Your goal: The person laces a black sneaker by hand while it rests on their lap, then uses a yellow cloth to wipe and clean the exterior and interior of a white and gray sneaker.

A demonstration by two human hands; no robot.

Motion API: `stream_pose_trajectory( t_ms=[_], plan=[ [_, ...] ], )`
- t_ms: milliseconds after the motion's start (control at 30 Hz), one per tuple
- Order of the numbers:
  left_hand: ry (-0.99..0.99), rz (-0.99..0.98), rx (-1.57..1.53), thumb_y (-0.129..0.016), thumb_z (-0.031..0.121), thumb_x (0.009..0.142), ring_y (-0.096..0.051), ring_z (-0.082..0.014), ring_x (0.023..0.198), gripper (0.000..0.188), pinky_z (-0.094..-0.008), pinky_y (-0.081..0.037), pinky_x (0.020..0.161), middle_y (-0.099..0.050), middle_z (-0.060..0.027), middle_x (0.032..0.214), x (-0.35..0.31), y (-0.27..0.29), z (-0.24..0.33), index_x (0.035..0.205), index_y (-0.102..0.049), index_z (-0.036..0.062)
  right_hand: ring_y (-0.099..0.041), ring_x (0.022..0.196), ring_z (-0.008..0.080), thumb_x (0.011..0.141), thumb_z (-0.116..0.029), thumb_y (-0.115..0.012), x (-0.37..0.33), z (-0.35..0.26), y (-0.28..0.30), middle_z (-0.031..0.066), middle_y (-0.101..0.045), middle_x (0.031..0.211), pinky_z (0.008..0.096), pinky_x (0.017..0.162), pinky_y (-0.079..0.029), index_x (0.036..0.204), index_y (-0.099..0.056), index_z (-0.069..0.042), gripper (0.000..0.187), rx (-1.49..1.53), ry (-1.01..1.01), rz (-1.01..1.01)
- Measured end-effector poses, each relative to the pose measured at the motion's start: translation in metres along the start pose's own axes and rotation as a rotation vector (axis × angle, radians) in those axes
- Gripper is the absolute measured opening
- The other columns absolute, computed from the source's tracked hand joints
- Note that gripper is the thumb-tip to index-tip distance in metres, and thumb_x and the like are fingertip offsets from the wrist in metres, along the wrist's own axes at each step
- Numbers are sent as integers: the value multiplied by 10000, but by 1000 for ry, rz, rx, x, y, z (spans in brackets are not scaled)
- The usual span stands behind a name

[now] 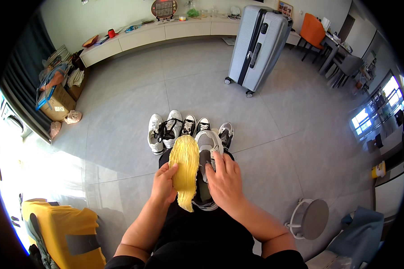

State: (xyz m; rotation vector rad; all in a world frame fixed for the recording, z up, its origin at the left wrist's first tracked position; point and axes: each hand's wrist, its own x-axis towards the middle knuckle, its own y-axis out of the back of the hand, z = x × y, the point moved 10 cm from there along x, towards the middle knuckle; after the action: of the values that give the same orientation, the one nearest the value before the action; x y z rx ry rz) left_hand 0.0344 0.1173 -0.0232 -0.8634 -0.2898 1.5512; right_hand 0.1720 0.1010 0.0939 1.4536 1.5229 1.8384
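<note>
Holding 1 yellow insole [185, 168] beside 1 sneaker [205, 157]

sunlight [69, 179] falls from the left across a gray tiled floor [125, 116], while a long, low white cabinet [143, 36] lines the pale far wall [121, 13]. a dark curtain [24, 58] hangs at far left. at far right, 1 orange chair [312, 31] and 1 gray chair [349, 66] stand by a table [331, 41]; bright window panes [392, 92] glow at right, and a round-topped gray stool [315, 219] stands near right.
</note>
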Motion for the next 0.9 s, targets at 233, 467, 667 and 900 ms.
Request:
stream_pose_trajectory(
  t_ms=[233, 467, 667, 900],
  plan=[
    [90, -149, 58, -468, 125, 979, -647, -211, 924, 225, -352, -537, 812, -635, -132, 1055, -18, -17, -1, 1142, -517, -21, -636, 695, 266, 871, -157, -627, 47, 43, 1, 112, -641, 758, 354, 621, -480, 929, -625, -29, 140, 601, -226, -206],
    [150, -255, 167, -527, 139, 962, -646, -173, 893, 232, -314, -529, 786, -645, -100, 1024, -23, -29, -9, 1133, -532, -17, -629, 621, 149, 839, -314, -713, 134, 71, -43, 85, -681, 716, 292, 592, -484, 847, -653, -31, 289, 687, 14, -358],
    [92, -140, 196, -517, 156, 971, -639, -163, 869, 235, -310, -525, 767, -640, -96, 1015, -21, -27, -9, 1132, -528, -15, -636, 589, 323, 880, -543, -530, 127, 89, -126, 133, -640, 624, 427, 548, -499, 767, -616, -98, 467, 119, 31, -81],
    [-8, -33, -17, -409, 107, 988, -640, -225, 940, 253, -373, -529, 832, -623, -139, 1079, -22, -19, 34, 1192, -478, -26, -606, 716, 300, 902, -467, -548, 107, 126, -143, 127, -609, 740, 411, 608, -482, 777, -632, -56, 437, 345, -173, -17]
  ],
)
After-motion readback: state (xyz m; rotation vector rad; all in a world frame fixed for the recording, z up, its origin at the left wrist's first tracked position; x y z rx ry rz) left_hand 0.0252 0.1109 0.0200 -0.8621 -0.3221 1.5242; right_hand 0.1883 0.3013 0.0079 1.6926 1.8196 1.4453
